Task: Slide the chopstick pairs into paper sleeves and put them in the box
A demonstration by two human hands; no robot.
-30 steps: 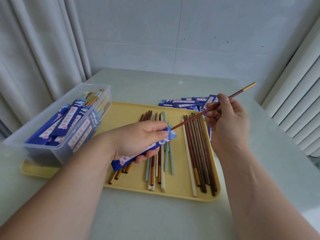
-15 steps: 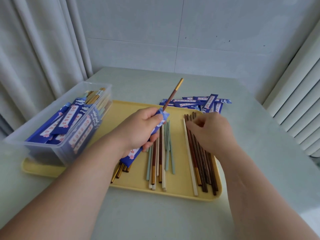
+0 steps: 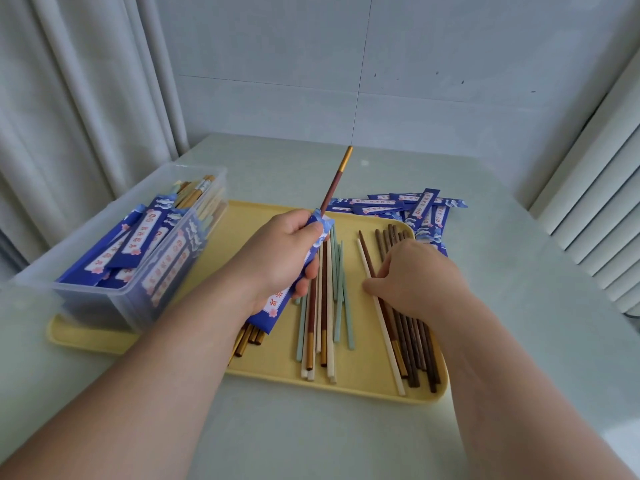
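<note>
One brown chopstick [image 3: 333,181] with a gold end sticks up out of a blue paper sleeve [image 3: 297,271], pointing toward the far edge of the surface [image 3: 519,271]. The left hand [image 3: 277,258] is wrapped around that sleeve, thumb and fingers closed on it, above the middle of a yellow tray [image 3: 363,379]. The right hand [image 3: 415,275] lies palm down on a row of dark brown chopsticks [image 3: 412,344] along the tray's right edge, its fingertips pressed on a brown one just beside a white chopstick [image 3: 384,327]; whether it has that one pinched I cannot tell. Between the two hands, a loose bunch of pale green, white and brown chopsticks [image 3: 325,323] lies lengthwise on the tray. More gold-tipped ends [image 3: 247,339] show under the left wrist. Empty blue sleeves [image 3: 408,206] are piled at the tray's far right corner, partly on the surface. A clear plastic box [image 3: 128,292] stands on the tray's left end, filled with sleeved pairs [image 3: 138,244].
</note>
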